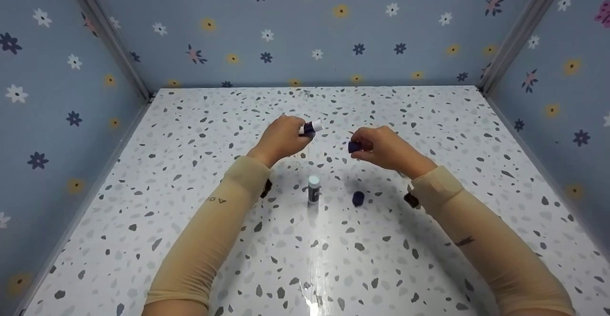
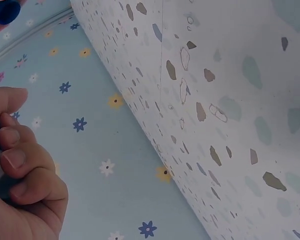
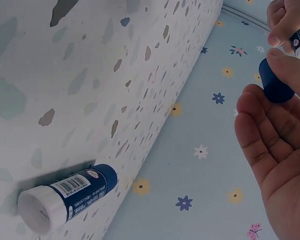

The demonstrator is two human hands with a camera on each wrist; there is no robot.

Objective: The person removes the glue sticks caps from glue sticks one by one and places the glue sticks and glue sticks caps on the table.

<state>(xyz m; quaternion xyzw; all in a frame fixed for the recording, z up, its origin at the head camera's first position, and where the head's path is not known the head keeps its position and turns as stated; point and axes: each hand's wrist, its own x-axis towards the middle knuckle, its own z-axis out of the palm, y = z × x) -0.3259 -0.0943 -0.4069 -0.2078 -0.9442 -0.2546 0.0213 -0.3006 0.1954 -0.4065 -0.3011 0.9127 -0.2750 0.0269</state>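
Note:
My left hand [image 1: 285, 137] grips a glue stick [image 1: 310, 127] with a navy label, its white end poking out to the right. My right hand [image 1: 383, 147] pinches a dark blue cap [image 1: 354, 147] between thumb and fingers, a short gap away from that white end. In the right wrist view the thumb lies over the blue cap [image 3: 276, 85] and the other fingers are loosely bent below. A second glue stick [image 1: 313, 189], pale at its far end, is on the table between the forearms. In the left wrist view, curled fingers [image 2: 27, 165] hide most of the held stick.
A small dark blue piece [image 1: 358, 198] lies right of the second stick. The speckled white table [image 1: 295, 259] is bounded by blue flowered panels [image 1: 286, 25] at the back and both sides, with grey posts [image 1: 524, 35] at the corners.

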